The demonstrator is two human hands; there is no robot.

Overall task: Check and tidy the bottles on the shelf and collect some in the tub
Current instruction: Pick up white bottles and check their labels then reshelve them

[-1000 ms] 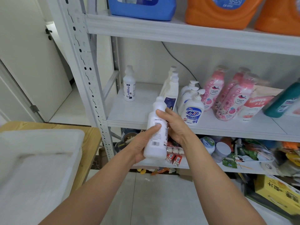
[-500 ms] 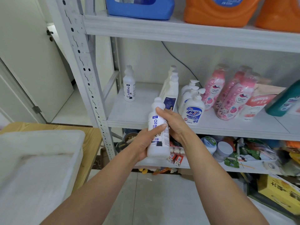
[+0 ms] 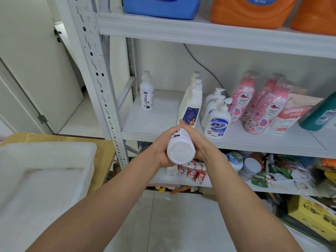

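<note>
A white bottle [image 3: 180, 149] is tipped so its round base faces me, in front of the middle shelf [image 3: 160, 122]. My left hand [image 3: 160, 151] grips it from the left and my right hand [image 3: 199, 142] from the right. A matching white bottle [image 3: 147, 93] stands alone at the shelf's back left. Tall white bottles [image 3: 191, 102], white pump bottles [image 3: 217, 120] and pink bottles [image 3: 261, 106] stand in rows further right. The white tub [image 3: 43, 179] sits at the lower left on a wooden table [image 3: 104, 151].
A white perforated shelf post [image 3: 98, 75] rises between tub and shelf. Blue and orange jugs [image 3: 251, 10] sit on the top shelf. The lower shelf [image 3: 263, 171] is crowded with packets and jars. A yellow box [image 3: 312, 213] lies on the floor at right.
The bottle was upright with its label towards me; both hands have tilted it so its base now points at me. The view has shifted slightly.
</note>
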